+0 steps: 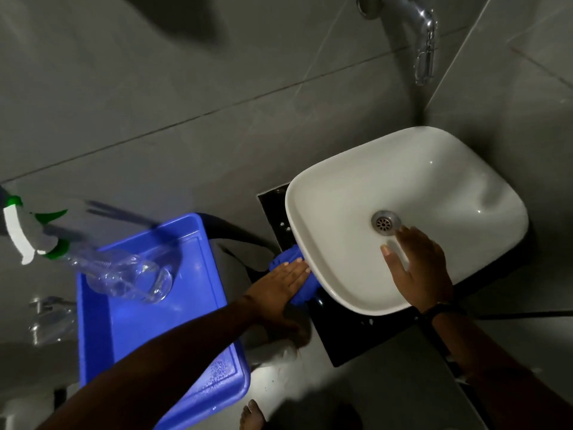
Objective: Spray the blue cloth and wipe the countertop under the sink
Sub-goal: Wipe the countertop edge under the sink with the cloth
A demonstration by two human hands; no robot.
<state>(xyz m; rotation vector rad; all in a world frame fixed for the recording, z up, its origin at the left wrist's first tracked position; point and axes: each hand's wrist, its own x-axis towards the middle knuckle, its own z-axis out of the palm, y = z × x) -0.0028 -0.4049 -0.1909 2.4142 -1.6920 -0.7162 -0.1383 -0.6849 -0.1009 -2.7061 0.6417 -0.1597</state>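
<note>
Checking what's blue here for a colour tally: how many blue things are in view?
2. A blue tray at lower left, holding the spray bottle; a blue cloth under the left hand beside the sink. More may be hidden.

Left hand [283,274] pressed flat; right hand [417,268] spread, fingers extended.

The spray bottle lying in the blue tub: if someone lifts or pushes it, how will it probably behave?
The spray bottle looks clear and nearly empty, so it is probably light. It lies on its side in the blue tub; the round body may roll when nudged. The thin clear plastic could dent under a firm squeeze. Neither hand touches it.
</note>
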